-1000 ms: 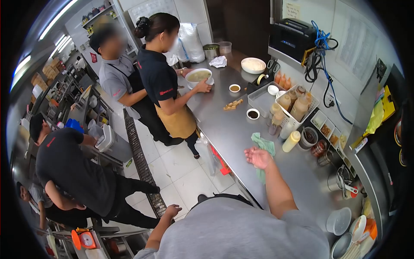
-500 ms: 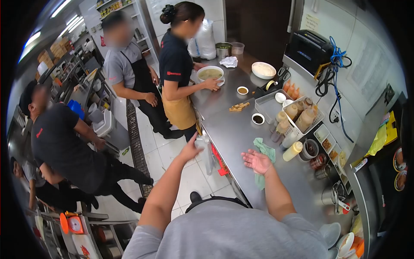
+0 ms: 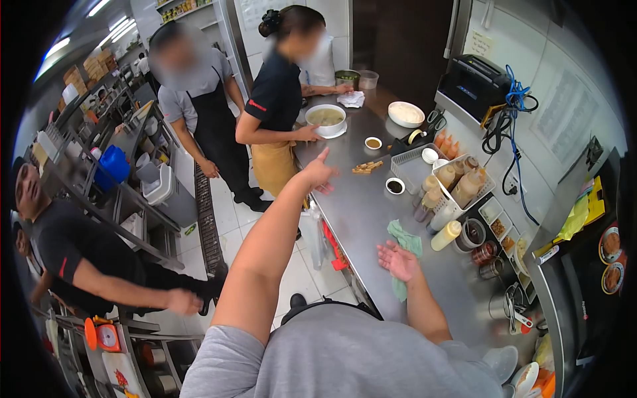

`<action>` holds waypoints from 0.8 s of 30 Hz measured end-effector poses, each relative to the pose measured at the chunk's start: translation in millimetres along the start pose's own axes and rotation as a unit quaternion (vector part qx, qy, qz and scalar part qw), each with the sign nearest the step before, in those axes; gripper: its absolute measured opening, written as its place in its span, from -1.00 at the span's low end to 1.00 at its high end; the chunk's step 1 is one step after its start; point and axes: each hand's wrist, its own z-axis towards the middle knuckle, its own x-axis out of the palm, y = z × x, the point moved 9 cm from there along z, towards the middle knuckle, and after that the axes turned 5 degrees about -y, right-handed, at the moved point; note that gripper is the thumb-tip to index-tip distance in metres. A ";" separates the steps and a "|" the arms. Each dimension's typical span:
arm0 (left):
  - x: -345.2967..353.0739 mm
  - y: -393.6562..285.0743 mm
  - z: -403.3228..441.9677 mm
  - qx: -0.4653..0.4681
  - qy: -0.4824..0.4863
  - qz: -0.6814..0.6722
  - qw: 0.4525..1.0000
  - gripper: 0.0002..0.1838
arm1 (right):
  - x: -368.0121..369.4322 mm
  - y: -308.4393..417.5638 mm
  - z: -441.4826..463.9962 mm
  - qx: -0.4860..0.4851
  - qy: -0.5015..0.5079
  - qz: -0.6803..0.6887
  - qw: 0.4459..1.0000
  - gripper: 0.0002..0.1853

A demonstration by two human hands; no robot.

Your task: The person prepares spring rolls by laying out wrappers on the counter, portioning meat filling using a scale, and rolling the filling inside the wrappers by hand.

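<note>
Under right grip point(image 3: 399, 261), crumpled green cloth point(image 3: 407, 240)

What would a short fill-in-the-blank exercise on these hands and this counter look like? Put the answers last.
1. The cloth by the right hand is ____.
2. The open left hand holds ____.
3. The sauce in the dish nearer the right hand is ____ than that in the other sauce dish.
Missing words: green; nothing; darker.
</note>
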 end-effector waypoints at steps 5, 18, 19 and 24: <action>-10.2 9.3 15.7 -0.024 -0.040 0.070 0.996 0.09 | 9.3 -0.2 1.8 0.027 0.010 -0.011 1.000 -0.37; 79.1 33.8 -43.8 0.224 0.039 0.178 0.957 0.03 | 19.1 3.6 3.4 0.027 0.048 -0.029 0.998 -0.22; 86.3 50.2 -62.8 0.238 0.060 0.189 0.951 0.03 | 16.9 4.2 2.5 0.027 0.048 -0.034 0.998 -0.22; 63.6 144.6 -137.6 0.149 0.074 0.230 0.959 0.01 | 16.6 2.2 -1.2 0.019 0.032 -0.041 0.998 -0.20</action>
